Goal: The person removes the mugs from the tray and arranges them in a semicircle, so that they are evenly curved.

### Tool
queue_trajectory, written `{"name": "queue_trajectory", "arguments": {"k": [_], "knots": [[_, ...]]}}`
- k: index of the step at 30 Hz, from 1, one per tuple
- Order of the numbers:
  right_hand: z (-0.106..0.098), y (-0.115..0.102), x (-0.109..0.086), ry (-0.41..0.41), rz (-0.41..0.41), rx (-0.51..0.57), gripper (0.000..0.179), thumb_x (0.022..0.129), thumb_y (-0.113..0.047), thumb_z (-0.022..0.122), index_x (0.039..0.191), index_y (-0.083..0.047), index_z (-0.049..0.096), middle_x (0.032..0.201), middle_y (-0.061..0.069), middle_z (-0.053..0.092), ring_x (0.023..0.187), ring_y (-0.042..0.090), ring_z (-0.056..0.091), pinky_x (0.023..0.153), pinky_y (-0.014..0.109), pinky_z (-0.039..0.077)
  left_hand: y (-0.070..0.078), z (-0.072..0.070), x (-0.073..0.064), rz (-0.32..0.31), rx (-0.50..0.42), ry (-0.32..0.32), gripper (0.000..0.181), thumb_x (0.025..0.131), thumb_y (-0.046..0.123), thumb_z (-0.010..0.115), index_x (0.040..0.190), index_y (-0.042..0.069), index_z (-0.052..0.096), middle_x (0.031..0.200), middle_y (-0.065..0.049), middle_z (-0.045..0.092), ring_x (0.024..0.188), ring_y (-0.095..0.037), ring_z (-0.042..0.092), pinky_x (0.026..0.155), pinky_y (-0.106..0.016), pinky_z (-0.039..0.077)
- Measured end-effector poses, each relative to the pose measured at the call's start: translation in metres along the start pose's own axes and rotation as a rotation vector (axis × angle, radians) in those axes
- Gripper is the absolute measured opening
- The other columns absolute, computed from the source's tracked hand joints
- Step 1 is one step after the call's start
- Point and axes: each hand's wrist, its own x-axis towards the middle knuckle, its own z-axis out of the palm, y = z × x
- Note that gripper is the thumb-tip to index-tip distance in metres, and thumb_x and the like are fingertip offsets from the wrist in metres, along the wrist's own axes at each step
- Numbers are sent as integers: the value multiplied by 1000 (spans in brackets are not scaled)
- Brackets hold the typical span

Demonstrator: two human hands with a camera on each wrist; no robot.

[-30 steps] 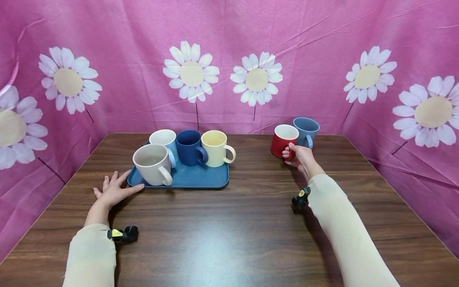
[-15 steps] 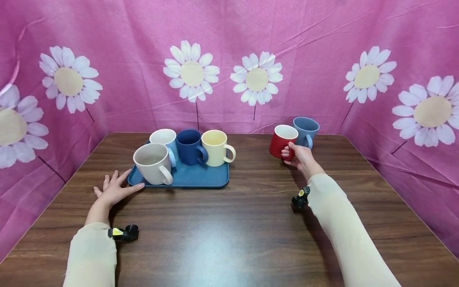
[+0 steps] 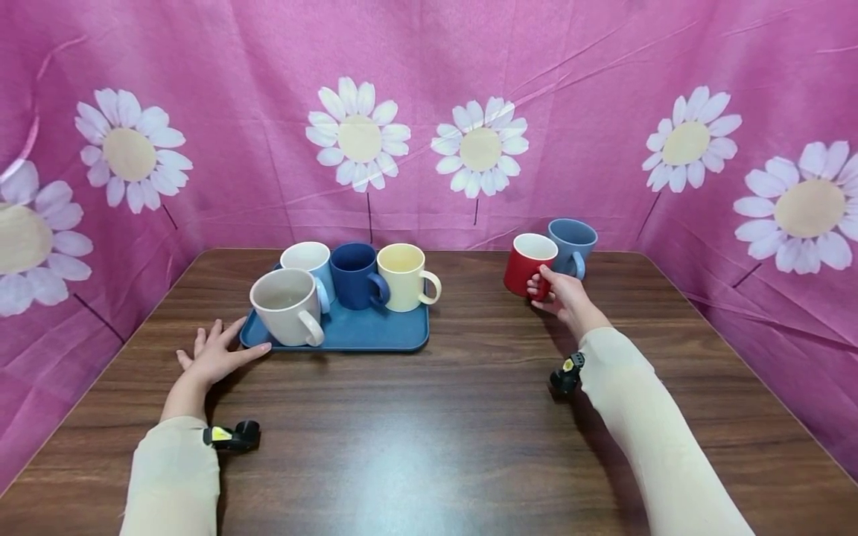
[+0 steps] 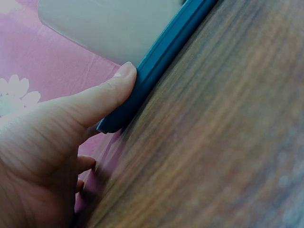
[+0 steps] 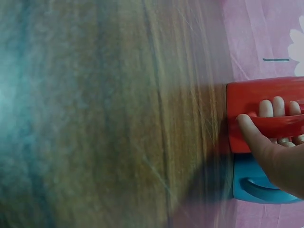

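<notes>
At the back right of the table, my right hand (image 3: pixel 559 298) holds a red mug (image 3: pixel 518 269) by its handle, with fingers curled through it in the right wrist view. The mug has a white inside and stands upright. Behind it on the right is a blue-grey mug (image 3: pixel 572 240). My left hand (image 3: pixel 217 357) rests at the left front corner of a blue tray (image 3: pixel 375 336). Its thumb (image 4: pixel 111 92) touches the tray's rim and its other fingers are spread out. On the tray, a large light grey mug (image 3: pixel 284 305) is closest to that hand.
Also on the tray stand a white and light-blue mug (image 3: pixel 307 257), a dark blue mug (image 3: pixel 353 277) and a pale yellow mug (image 3: pixel 401 279) in a back row. Bare wooden table (image 3: pixel 402 424) lies in front. A pink flowered cloth (image 3: pixel 422 67) hangs behind and at both sides.
The red mug has shifted very slightly left in my right hand's hold, and my right wrist a little to the right. My left hand and the tray look unmoved.
</notes>
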Motion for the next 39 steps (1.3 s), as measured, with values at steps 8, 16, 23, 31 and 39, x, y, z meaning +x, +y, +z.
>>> {"name": "queue_trajectory", "arguments": {"k": [8,16,23,31,39], "knots": [[4,-3,-25,-60,-42,-37,19,86,-25,53,84,-6,57,76,0,57,85,16,52,96,44,25,0,1,0,-2,-15,-2,90,76,56,52,138,4,11,133,-34,-10,115,-50,-22,73,-67,-21],[-7,3,-37,-122,-57,8,10,82,-21,60,87,-13,56,81,-5,62,106,22,42,99,43,17,-3,2,1,-5,-20,-5,90,76,56,51,138,5,10,133,-34,-11,114,-50,-23,72,-67,-22],[-11,9,-44,-136,-85,-106,55,84,-21,57,129,-6,30,111,5,48,123,32,21,98,44,18,-4,3,0,-5,-19,-4,90,77,56,51,138,5,10,133,-34,-11,114,-50,-23,72,-67,-21],[-14,14,-57,-174,-108,-167,72,84,-19,56,137,-3,10,115,7,40,122,35,20,97,46,19,-2,2,1,2,-11,1,90,76,56,52,138,5,10,133,-34,-10,114,-50,-22,72,-67,-21],[-17,17,-68,-206,-137,-199,72,85,-18,55,138,-4,9,137,23,18,117,27,34,96,47,21,-1,1,1,4,-14,4,89,76,55,53,139,8,11,132,-36,-10,115,-50,-22,73,-66,-21]]}}
